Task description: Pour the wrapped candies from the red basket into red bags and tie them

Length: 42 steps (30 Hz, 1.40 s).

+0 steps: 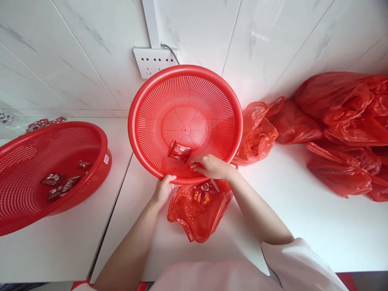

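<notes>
A round red plastic colander is tilted up toward the wall, its inside facing me. My left hand is closed on the near rim, thumb on top. My right hand is inside, near the lower right wall, its fingers closed on a small red packet with yellow lettering. Beside it in the colander lies another shiny red packet. Below the rim, an open red plastic bag sits on the table, with several red printed packets showing in its mouth.
At left stands a second red colander with several dark red packets inside. Tied red bags are heaped at right on the white table. A socket panel with a cable is on the tiled wall.
</notes>
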### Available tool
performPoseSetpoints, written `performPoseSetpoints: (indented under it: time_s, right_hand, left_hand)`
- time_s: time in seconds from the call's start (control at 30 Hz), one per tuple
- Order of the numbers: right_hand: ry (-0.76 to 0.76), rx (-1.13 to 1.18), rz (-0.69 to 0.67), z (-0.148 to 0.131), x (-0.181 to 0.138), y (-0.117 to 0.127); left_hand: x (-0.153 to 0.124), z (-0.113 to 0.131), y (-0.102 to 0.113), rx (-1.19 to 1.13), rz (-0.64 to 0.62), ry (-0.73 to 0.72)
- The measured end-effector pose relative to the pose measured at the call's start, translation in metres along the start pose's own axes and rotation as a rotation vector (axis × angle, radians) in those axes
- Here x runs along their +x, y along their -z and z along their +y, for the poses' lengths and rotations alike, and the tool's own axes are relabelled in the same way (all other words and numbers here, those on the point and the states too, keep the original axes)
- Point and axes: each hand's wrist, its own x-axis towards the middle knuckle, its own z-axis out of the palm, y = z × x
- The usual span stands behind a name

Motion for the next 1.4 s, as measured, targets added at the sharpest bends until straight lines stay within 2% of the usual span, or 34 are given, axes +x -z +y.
performPoseSetpoints:
  time_s: [0.13, 0.27, 0.43, 0.53, 0.73, 0.77, 0.83, 0.9, 0.97, 1.07, 1.2, 1.3, 1.4]
  right_hand:
    - [-0.073, 0.188, 0.053, -0.001, -0.002, 0.009]
    - [-0.111, 0.401, 0.023, 0.000, -0.005, 0.015]
    - [-0.151, 0.409, 0.064, 0.006, -0.007, 0.019]
    - [-0.118, 0.413, 0.080, 0.004, -0.009, 0.024]
    - [-0.125, 0.467, -0.155, -0.004, -0.015, 0.033]
    - [-0.126, 0.448, -0.128, -0.005, -0.014, 0.031]
    - [-0.115, 0.333, 0.022, -0.006, -0.010, 0.024]
    - [-0.096, 0.161, 0.192, -0.008, -0.004, 0.013]
    - [-0.077, 0.017, 0.280, -0.010, 0.002, -0.001]
    - [-0.056, -0.092, 0.245, -0.013, 0.006, -0.017]
    - [-0.076, -0.022, 0.117, -0.012, 0.004, -0.022]
    - [-0.155, -0.016, 0.138, -0.006, 0.005, -0.022]
    - [-0.242, -0.072, 0.200, -0.002, 0.008, -0.027]
  left_hand:
    - [-0.001, 0.003, 0.000, 0.025, -0.014, -0.055]
    - [0.000, 0.006, 0.001, 0.049, 0.006, -0.106]
    - [0.001, 0.006, 0.003, 0.041, 0.009, -0.095]
    - [0.002, 0.005, 0.004, 0.035, -0.010, -0.095]
    - [0.003, 0.002, 0.005, 0.023, -0.013, -0.072]
    - [0.002, 0.001, 0.004, 0.019, -0.020, -0.066]
    - [0.000, -0.001, 0.001, 0.003, -0.046, -0.029]
    - [-0.005, -0.004, -0.003, -0.023, -0.080, 0.051]
    - [-0.010, -0.006, -0.008, -0.043, -0.099, 0.144]
    - [-0.014, -0.007, -0.012, -0.062, -0.080, 0.187]
    - [-0.012, -0.005, -0.011, -0.135, -0.076, 0.205]
    - [-0.010, -0.005, -0.009, -0.170, -0.112, 0.242]
    - [-0.010, -0.007, -0.009, -0.131, -0.121, 0.218]
